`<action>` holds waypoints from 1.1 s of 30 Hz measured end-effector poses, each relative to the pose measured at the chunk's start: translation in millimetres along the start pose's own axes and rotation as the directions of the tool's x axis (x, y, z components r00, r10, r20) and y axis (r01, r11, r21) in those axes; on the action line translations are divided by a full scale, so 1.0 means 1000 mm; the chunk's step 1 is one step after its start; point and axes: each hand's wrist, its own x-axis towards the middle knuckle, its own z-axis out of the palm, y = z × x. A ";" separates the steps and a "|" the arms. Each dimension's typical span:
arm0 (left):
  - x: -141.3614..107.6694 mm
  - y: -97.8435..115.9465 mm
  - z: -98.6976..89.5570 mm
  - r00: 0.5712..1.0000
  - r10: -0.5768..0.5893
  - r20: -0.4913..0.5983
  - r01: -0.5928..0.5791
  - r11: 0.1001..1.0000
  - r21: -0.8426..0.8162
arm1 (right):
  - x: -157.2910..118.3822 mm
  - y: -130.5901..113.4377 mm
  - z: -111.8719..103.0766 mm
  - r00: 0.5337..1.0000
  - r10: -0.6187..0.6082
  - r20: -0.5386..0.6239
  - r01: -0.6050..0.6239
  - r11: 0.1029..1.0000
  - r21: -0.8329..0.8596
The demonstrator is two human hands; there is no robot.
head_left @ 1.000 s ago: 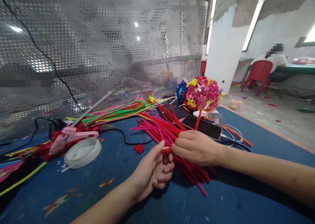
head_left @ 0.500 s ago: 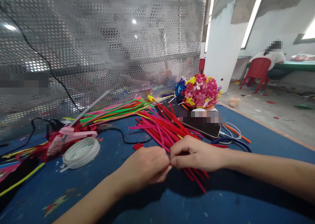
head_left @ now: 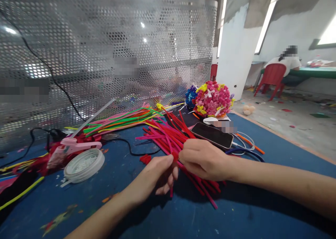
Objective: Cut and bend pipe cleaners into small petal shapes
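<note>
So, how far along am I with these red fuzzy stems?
Partway, I'd judge. One small folded red cluster lies on the blue table, looking done. Another red piece is pinched between your left hand and right hand. Many red and pink stems lie loose and unshaped; I can't tell how many you need.

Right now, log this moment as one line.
left hand: pinching small red piece | right hand: at same piece | glue gun: beside round dish

L hand [head_left: 164, 172] & R hand [head_left: 203, 159] pinch red piece [head_left: 175, 157] btwn them.
</note>
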 end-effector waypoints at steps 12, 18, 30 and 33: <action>-0.005 0.004 0.007 0.998 0.065 0.020 -0.068 0.984 0.162 | -0.003 0.005 0.003 0.936 -0.333 0.112 0.351 0.864 -0.362; -0.006 -0.003 0.000 0.758 0.609 0.231 -0.533 0.376 0.758 | -0.002 -0.021 0.002 0.987 0.086 0.138 -0.124 0.946 0.300; -0.004 -0.010 0.003 0.797 0.565 -0.213 -0.296 0.673 0.678 | -0.016 -0.029 -0.015 0.809 0.576 0.120 -0.575 0.729 0.372; 0.003 -0.012 0.014 0.911 0.145 -0.386 -0.168 0.985 -0.027 | -0.048 -0.021 -0.046 0.840 0.541 -0.031 -0.541 0.834 -0.106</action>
